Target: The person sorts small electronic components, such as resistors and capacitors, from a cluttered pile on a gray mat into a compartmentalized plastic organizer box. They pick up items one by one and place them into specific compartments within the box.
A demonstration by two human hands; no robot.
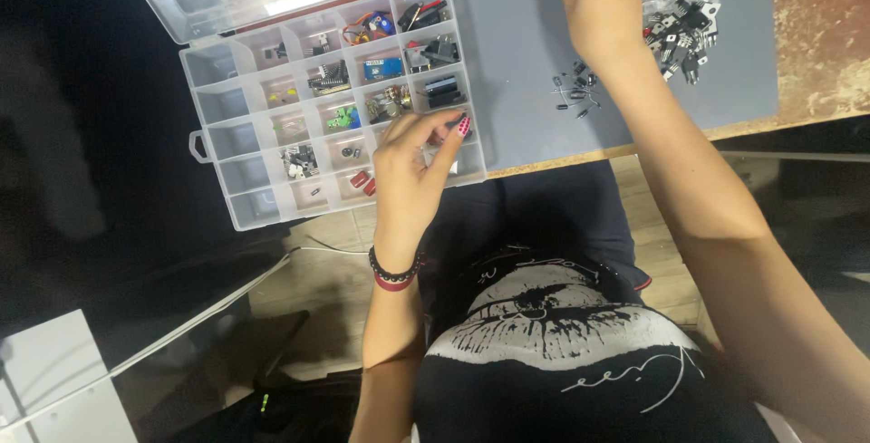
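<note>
Nearest, the left hand (pixel 412 167) hovers over the clear compartment organizer (pixel 217 103), fingertips pinched together above its near-right cells; whether they hold anything I cannot tell. Farther off, the right hand (pixel 605 4) rests spread on the grey mat (pixel 517 72) covering the tabletop (pixel 820 44), between small loose capacitors (pixel 574 94) and a heap of black transistors (pixel 681 24).

The right hand (pixel 609 4) is cut off by the top edge, so its fingers do not show. The left hand (pixel 412 167) hides part of the clear box (pixel 213 103). The bits inside the box are too small to tell
</note>
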